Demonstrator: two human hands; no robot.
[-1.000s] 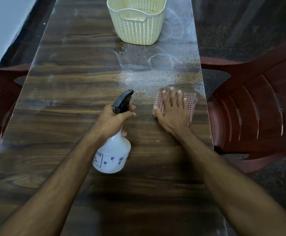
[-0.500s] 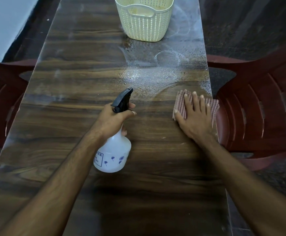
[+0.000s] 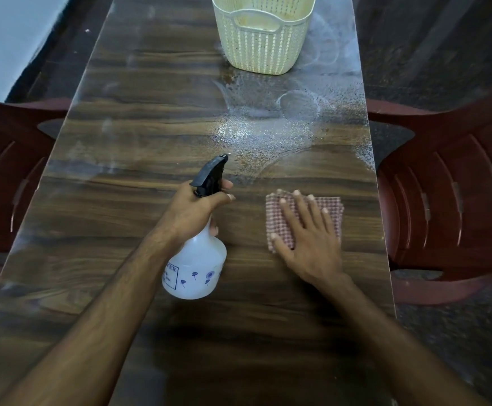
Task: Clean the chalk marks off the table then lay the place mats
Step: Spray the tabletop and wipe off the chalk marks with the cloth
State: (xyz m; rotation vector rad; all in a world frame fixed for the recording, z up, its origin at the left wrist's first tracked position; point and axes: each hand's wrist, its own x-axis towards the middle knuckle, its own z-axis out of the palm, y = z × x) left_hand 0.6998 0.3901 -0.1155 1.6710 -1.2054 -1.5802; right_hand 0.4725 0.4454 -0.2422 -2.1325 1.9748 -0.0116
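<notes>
While the left hand curls round the neck of the spray bottle standing on the table, nearer than the basket, the right hand presses spread, straight fingers on the checked cloth beside the bottle, short of the wet chalk marks.

Home dining room: wooden table, plastic chairs.

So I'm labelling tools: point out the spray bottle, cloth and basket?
spray bottle (image 3: 197, 271): head view, white body.
cloth (image 3: 331, 208): head view, checked far-right corner.
basket (image 3: 263, 45): head view, ribbed front wall.
</notes>
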